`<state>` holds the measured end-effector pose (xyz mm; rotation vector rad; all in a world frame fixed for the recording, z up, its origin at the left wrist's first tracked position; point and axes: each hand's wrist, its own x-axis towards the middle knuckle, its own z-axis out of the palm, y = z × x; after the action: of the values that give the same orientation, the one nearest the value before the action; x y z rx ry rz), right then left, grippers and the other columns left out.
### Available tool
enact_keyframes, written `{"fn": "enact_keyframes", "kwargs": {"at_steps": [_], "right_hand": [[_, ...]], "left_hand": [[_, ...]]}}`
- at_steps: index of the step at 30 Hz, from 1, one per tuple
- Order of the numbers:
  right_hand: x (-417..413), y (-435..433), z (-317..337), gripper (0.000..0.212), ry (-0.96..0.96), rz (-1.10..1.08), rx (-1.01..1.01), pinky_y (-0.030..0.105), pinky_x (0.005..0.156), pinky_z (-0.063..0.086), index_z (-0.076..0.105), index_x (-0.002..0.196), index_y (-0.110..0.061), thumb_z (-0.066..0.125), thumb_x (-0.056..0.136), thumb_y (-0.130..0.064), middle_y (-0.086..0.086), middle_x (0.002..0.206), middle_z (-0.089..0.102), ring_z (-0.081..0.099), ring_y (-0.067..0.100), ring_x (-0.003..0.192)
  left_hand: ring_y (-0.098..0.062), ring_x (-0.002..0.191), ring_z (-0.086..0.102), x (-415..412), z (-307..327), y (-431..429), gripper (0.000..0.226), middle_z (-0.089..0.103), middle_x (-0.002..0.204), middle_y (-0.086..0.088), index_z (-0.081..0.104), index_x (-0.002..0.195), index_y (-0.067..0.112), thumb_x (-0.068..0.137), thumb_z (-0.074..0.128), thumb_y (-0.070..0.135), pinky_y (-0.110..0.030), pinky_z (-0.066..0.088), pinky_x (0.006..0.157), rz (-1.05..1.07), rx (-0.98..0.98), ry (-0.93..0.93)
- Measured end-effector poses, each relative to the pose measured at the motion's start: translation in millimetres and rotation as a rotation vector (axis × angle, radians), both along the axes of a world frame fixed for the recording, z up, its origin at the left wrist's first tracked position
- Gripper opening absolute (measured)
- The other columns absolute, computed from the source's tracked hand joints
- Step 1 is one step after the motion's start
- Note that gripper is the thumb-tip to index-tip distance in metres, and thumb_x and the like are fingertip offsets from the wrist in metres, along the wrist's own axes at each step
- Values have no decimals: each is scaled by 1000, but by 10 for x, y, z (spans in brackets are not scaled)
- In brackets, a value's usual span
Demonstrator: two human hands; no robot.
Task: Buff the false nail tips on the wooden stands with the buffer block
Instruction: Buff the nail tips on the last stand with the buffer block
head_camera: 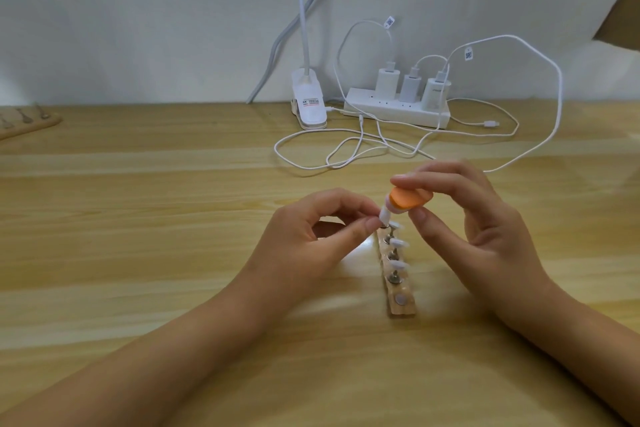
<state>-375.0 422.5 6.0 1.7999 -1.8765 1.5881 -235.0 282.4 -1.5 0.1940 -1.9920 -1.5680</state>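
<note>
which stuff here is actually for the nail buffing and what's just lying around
In the job: buffer block in the right hand; end nail tip pinched by the left hand; wooden stand with other nail tips.
Lying about: power strip, chargers, cables, clip lamp.

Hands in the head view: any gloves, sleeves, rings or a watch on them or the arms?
No. The left hand and the right hand are bare, without gloves or rings. The left forearm and the right forearm are bare to the frame's edge: no sleeves, watch or bracelet show. Visible nails look short and unpainted.
</note>
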Motion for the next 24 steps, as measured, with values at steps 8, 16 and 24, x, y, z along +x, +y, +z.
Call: {"fn": "enact_keyframes", "kwargs": {"at_steps": [8,16,24], "right_hand": [[31,-6,5,26,95,-57,52,31,98,39,64,115,-28,61,90,-20,-5,109,62,55,18,108],[30,-12,-20,28,142,-44,71,37,101,40,62,122,-26,60,96,-19,-6,117,60,52,18,115],[36,-19,-26,30,153,-35,58,40,101,41,61,121,-26,61,94,-14,-7,119,61,53,13,118]], "left_hand": [[-6,81,62,9,0,0,4,68,87,5,72,88,17,85,70,18,-16,48,74,-3,-58,9],[-1,76,59,4,-3,10,2,64,84,12,69,87,19,87,67,19,-11,45,70,-10,-97,-4],[3,70,56,9,8,6,3,62,80,16,69,86,22,87,66,20,-8,42,67,-10,-104,-12]]}}
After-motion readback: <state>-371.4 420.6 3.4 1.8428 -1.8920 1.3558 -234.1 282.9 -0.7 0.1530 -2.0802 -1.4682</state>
